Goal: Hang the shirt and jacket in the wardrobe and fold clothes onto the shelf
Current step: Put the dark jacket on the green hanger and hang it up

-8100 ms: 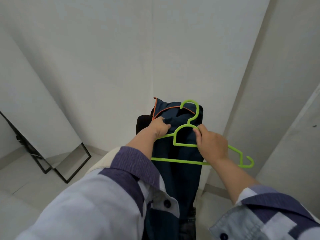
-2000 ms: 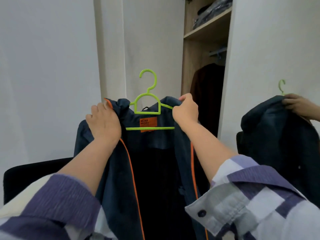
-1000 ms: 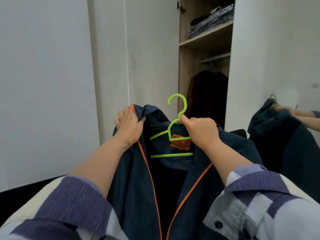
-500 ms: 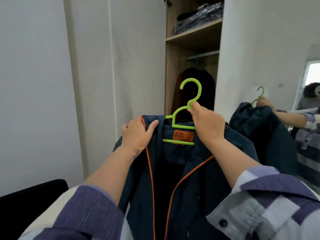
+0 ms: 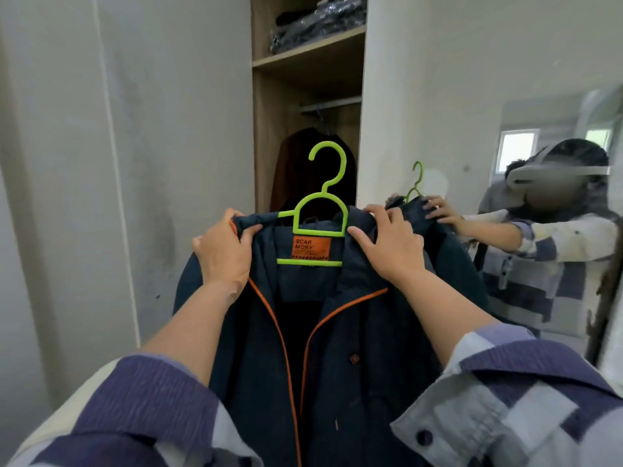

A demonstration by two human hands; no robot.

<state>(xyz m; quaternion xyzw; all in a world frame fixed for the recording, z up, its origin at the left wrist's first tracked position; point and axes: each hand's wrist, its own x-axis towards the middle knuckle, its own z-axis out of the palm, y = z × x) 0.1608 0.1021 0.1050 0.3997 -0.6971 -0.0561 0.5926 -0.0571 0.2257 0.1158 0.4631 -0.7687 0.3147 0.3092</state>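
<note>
Navy jacket [image 5: 337,348] with orange piping and orange label hangs open on a lime hanger [image 5: 320,210]; left hand [image 5: 224,254] and right hand [image 5: 391,247] grip its shoulders

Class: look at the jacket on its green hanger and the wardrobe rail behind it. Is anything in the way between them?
Nothing visibly blocks the path: the wardrobe's opening shows no door across it. A dark garment already hangs on the rail, behind the hanger holding the jacket, so the hook must go beside it.
</note>
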